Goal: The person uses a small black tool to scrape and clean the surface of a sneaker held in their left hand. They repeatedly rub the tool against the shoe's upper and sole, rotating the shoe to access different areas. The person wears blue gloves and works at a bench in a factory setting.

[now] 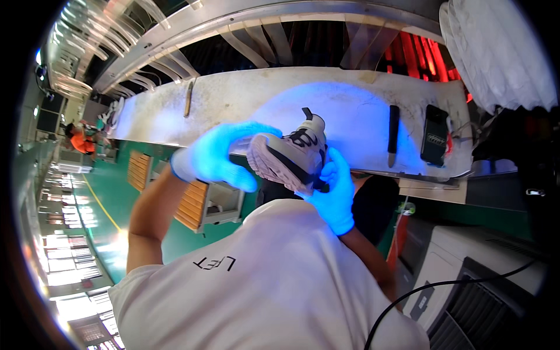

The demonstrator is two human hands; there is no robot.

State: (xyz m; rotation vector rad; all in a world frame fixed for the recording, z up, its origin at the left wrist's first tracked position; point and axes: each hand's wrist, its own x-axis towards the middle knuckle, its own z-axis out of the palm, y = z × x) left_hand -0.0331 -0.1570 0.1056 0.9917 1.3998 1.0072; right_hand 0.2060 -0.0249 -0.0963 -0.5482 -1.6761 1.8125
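A light-coloured sneaker point(287, 156) with dark laces and a dark side stripe is held tilted above the near edge of the bench, its chunky sole turned partly toward me. My right hand point(337, 195), in a glove lit bright blue, grips its lower right side, with some fingers hidden behind it. To the left, my gloved left hand point(219, 154) has thumb and fingers spread apart around one end of the sneaker. Its fingertips come close to the upper, and whether they touch I cannot tell.
Across the bench point(233, 90) lie a black-handled tool point(393, 137), a dark phone point(434, 135) and a slim tool point(188, 98). Behind runs a metal-framed machine with hanging clear strips point(242, 46). Wooden-slatted stands point(191, 205) are at left; a person in orange point(80, 142) is far off.
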